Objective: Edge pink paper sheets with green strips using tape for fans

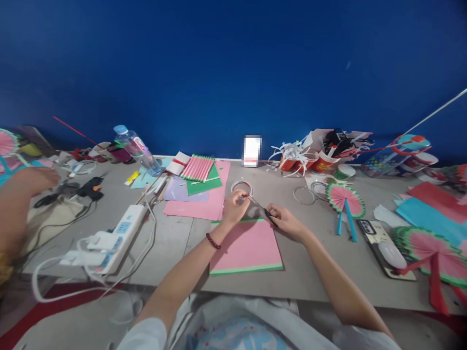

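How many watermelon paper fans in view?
3: blue-stick fan right of centre, red-stick fan near the right edge, cropped fan far left. Clutter may hide more.

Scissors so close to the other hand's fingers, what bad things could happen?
The scissors point at the left hand, whose fingers pinch right by the tip, so a slip might nick a finger. The right hand works above the pink paper, which a stray snip could cut. The power strip cables hang over the table edge and could snag.

Paper sheet (248, 245) mid-table (310, 253), power strip (120, 236) left, phone (383, 245) right, bottle (136, 148) behind
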`<action>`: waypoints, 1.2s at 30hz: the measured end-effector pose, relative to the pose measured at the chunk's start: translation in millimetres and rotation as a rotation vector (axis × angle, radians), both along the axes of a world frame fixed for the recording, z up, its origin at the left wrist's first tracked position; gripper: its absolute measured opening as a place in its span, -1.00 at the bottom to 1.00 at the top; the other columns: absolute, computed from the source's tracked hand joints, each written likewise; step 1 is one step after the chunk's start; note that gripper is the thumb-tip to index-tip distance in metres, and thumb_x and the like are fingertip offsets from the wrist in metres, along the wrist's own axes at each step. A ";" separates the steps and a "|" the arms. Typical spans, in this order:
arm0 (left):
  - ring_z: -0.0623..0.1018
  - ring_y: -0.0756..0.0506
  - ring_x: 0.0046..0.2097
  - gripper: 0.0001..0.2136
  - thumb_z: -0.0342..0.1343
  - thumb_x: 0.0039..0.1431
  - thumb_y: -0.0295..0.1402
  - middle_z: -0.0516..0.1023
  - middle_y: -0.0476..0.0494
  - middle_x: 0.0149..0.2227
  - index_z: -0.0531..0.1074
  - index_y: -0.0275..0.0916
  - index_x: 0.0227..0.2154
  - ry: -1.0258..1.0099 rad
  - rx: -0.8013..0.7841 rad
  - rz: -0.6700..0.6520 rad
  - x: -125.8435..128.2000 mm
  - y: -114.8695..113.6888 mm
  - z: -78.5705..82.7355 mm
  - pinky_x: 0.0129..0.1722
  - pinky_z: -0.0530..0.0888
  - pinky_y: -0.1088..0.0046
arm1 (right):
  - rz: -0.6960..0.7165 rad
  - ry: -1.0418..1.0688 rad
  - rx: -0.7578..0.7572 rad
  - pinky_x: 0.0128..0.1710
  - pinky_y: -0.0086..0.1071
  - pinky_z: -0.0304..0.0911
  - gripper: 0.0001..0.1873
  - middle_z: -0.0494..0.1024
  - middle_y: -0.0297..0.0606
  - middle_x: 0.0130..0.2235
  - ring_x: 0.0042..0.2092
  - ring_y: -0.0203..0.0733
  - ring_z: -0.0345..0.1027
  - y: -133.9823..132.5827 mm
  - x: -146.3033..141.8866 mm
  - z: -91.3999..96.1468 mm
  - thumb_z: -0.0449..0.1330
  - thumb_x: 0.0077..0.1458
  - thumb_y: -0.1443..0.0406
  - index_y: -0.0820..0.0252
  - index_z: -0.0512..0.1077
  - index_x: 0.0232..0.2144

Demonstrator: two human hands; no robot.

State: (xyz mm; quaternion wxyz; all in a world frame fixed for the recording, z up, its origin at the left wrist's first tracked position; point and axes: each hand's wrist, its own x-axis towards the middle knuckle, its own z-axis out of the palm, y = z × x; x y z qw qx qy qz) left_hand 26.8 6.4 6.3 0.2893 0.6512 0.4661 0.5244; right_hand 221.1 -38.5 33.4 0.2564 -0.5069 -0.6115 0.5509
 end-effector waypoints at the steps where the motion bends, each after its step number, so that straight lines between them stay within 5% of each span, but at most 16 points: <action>1: 0.48 -0.05 -0.26 -0.95 0.07 0.07 -0.43 0.50 -0.07 -0.35 0.40 -0.20 -0.46 -0.008 0.005 -0.005 0.1 0.5 -0.2 -0.25 0.40 0.38 | -0.001 -0.014 0.022 -0.65 -0.52 -0.11 -0.69 0.21 -0.52 -0.65 -0.62 -0.41 0.03 0.0 -0.2 0.2 0.17 0.02 0.03 0.13 0.26 -0.41; 17: 0.48 -0.04 -0.26 -0.90 0.02 0.10 -0.46 0.52 -0.04 -0.35 0.43 -0.20 -0.40 -0.005 -0.087 -0.014 0.0 -1.2 1.6 -0.28 0.36 0.41 | -0.019 -0.188 0.257 -0.60 -0.50 -0.08 -0.74 0.24 -0.49 -0.63 -0.58 -0.36 0.07 1.9 0.2 -5.3 0.11 0.06 0.07 0.12 0.26 -0.45; 23: 0.47 -0.03 -0.31 -0.91 0.05 0.15 -0.34 0.50 -0.03 -0.37 0.42 -0.17 -0.42 -0.075 -0.127 -0.048 0.3 -0.9 1.3 -0.32 0.38 0.44 | -0.195 -0.207 0.287 -0.59 -0.48 -0.10 -0.72 0.27 -0.48 -0.64 -0.60 -0.34 0.06 9.2 7.0 -19.4 0.13 0.03 0.04 0.10 0.28 -0.43; 29: 0.49 -0.03 -0.26 -0.83 0.00 0.20 -0.27 0.52 -0.07 -0.33 0.45 -0.18 -0.37 -0.163 -0.163 -0.125 -0.1 -2.5 4.7 -0.30 0.40 0.46 | -0.434 -0.642 0.364 -0.52 -0.42 -0.07 -0.74 0.49 -0.30 -0.53 -0.49 -0.21 0.27 14.0 15.8 -19.7 0.17 -0.03 0.05 0.10 0.36 -0.51; 32: 0.49 -0.04 -0.26 -0.82 0.01 0.19 -0.25 0.54 -0.09 -0.29 0.47 -0.18 -0.34 -0.176 -0.171 -0.142 -0.4 -2.6 4.2 -0.29 0.40 0.46 | -0.431 -0.890 0.399 -0.50 -0.39 -0.11 -0.68 0.48 -0.20 -0.53 -0.42 -0.13 0.32 13.2 16.6 -15.0 0.12 0.04 0.05 0.13 0.37 -0.56; 36: 0.49 -0.06 -0.23 -0.83 0.01 0.18 -0.28 0.54 -0.10 -0.28 0.48 -0.18 -0.34 -0.204 -0.169 -0.158 -0.9 -2.7 3.7 -0.24 0.40 0.44 | -0.369 -0.946 0.391 -0.51 -0.39 -0.12 -0.74 0.46 -0.19 -0.50 -0.44 -0.17 0.30 15.6 20.2 -18.0 0.12 0.04 0.11 0.15 0.36 -0.53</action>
